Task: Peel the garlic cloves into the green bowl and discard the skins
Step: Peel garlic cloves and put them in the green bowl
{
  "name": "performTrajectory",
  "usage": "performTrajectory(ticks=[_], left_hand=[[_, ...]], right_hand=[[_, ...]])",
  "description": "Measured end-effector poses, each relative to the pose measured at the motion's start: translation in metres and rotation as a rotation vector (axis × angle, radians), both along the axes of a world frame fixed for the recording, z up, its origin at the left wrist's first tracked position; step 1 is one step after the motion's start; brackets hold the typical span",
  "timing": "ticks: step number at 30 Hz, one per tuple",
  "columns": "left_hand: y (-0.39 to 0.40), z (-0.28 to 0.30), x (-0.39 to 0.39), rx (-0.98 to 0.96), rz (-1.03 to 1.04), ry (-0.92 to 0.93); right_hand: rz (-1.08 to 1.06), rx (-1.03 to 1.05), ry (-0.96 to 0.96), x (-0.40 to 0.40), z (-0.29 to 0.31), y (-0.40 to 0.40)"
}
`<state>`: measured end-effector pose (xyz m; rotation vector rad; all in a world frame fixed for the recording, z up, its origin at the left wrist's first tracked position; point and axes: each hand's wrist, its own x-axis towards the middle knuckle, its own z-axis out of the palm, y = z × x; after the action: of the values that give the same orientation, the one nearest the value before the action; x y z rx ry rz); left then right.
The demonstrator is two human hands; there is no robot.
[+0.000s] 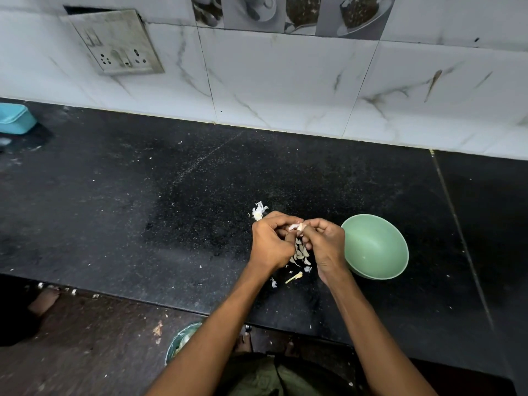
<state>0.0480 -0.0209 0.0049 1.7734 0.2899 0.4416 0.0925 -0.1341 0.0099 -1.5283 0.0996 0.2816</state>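
Note:
Over the black counter [143,210], my left hand [270,244] and my right hand [325,241] meet fingertip to fingertip. Between them they pinch a garlic clove [297,226] with pale skin curling off it. Below the fingers lies a heap of peeled skins [301,255], and a garlic stem [294,277] lies nearer the counter's front. A larger white scrap of garlic skin [259,210] sits just beyond my left hand. The green bowl [377,247] stands right of my right hand, almost touching it; its visible inside looks bare.
A small bin [178,341] holding scraps stands on the brown floor below the counter's front edge, beside my feet. A light blue container [14,118] sits at the far left by the tiled wall. A socket plate [120,44] is on the wall.

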Motion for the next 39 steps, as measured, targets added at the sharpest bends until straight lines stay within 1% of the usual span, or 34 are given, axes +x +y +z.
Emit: performTrajectory(ticks=[7,12,15,18,21,23,26,29,33,37,39], left_hand=[[0.000,-0.002,-0.001,0.070,-0.015,-0.058],[0.000,-0.005,0.001,0.005,0.017,-0.039],[0.000,-0.009,0.002,-0.107,0.044,0.032],[0.005,-0.013,0.004,-0.213,0.064,0.165],[0.009,-0.018,0.003,-0.249,0.072,0.267],[0.010,-0.021,0.000,-0.228,0.084,0.326],[0.009,-0.026,-0.004,-0.202,0.123,0.377],[0.011,-0.031,-0.004,-0.153,0.158,0.402],[0.013,-0.036,-0.006,-0.125,0.119,0.412],[0.015,-0.038,-0.008,-0.067,0.095,0.409],[0.017,-0.039,-0.010,-0.030,0.078,0.396]], right_hand=[[-0.052,-0.007,0.029,-0.001,-0.004,0.003],[-0.023,-0.038,0.021,0.000,-0.002,0.002],[0.002,-0.067,0.016,0.000,-0.001,0.005],[0.018,-0.110,0.024,0.002,-0.004,0.001],[0.034,-0.208,0.031,0.003,-0.010,-0.005],[0.036,-0.332,-0.018,0.002,-0.017,-0.008],[0.094,-0.529,-0.156,0.000,-0.027,-0.011],[0.148,-0.666,-0.256,-0.002,-0.033,-0.014],[0.189,-0.728,-0.298,-0.006,-0.037,-0.019],[0.190,-0.728,-0.357,-0.012,-0.040,-0.024],[0.245,-0.718,-0.416,-0.017,-0.043,-0.028]])
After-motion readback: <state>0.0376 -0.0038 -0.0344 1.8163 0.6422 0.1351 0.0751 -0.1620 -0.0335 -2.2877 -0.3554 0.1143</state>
